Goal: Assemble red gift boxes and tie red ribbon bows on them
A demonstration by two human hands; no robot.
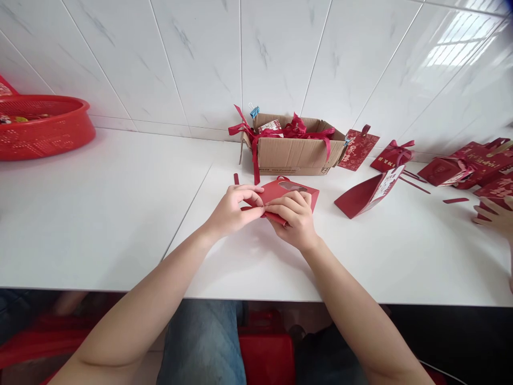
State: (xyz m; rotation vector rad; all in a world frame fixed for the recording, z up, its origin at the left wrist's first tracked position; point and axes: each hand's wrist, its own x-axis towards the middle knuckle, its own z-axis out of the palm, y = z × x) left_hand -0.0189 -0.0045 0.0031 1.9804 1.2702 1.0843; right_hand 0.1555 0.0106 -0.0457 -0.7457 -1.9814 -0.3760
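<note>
A red paper gift box (309,199) with a clear oval window lies on the white table, directly in front of me. My left hand (237,209) pinches its near left corner between thumb and forefinger. My right hand (294,218) is wrapped over the box's near side, its fingertips meeting those of my left hand. What exactly the fingertips grip at that corner is partly hidden. A loop of red ribbon shows at the far edge of the box.
Behind stands a cardboard box (294,155) with red ribbons and tags. To the right are a folded red gift box (356,198), a red card (358,149) and several finished boxes; another person's hand (497,215) touches one. A red basket (48,133) sits far left.
</note>
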